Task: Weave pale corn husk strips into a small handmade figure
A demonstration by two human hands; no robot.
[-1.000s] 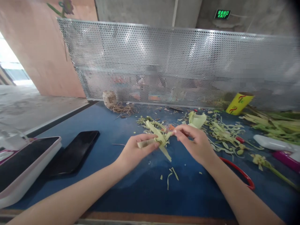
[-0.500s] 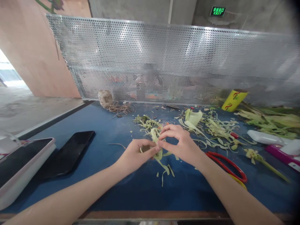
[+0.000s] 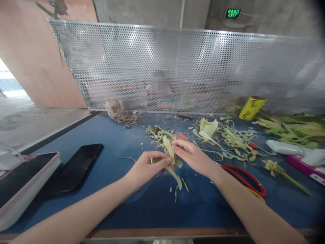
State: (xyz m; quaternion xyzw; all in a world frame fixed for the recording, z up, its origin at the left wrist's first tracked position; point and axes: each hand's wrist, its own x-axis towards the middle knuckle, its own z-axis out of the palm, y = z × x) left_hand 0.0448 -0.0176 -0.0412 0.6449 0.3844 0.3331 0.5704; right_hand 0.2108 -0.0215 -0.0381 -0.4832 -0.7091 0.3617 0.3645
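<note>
Over the middle of the blue table (image 3: 157, 210), my left hand (image 3: 147, 166) is closed round a small folded piece of pale green leaf strips (image 3: 169, 156). My right hand (image 3: 190, 156) pinches one strip of the same piece between thumb and fingers, close against the left hand. One strip sticks up between the hands and another hangs down toward the table. A few short leaf scraps (image 3: 180, 188) lie just below the hands.
Red-handled scissors (image 3: 243, 176) lie right of my right wrist. Cut leaf strips (image 3: 228, 139), a yellow roll (image 3: 251, 107), long green leaves (image 3: 291, 130) and a white bottle (image 3: 284, 147) fill the right side. A black phone (image 3: 76, 166), a white case (image 3: 22, 183), twine (image 3: 127, 118) and a perforated metal screen (image 3: 177, 67) surround.
My right hand came in from stretching a strip out to the right and now pinches it close against the left hand. The left hand has kept its hold.
</note>
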